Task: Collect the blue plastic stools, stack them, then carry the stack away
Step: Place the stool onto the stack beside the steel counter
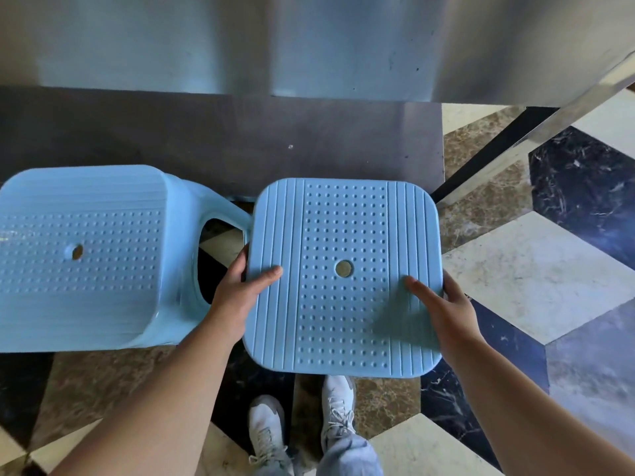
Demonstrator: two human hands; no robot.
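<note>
Gripping right stool [343,276] seat edges: left hand [237,297], right hand [446,310]; apparently touching left stool [82,255]; floor [536,280] open rightward.

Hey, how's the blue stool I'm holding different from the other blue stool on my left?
The held stool is gripped at its seat edges by the left hand and right hand; the left stool is untouched. The held stool shows only its seat from straight above; the left stool also shows a side wall with an oval cutout. Both are light blue, with dotted, ribbed seats and a centre hole.
</note>
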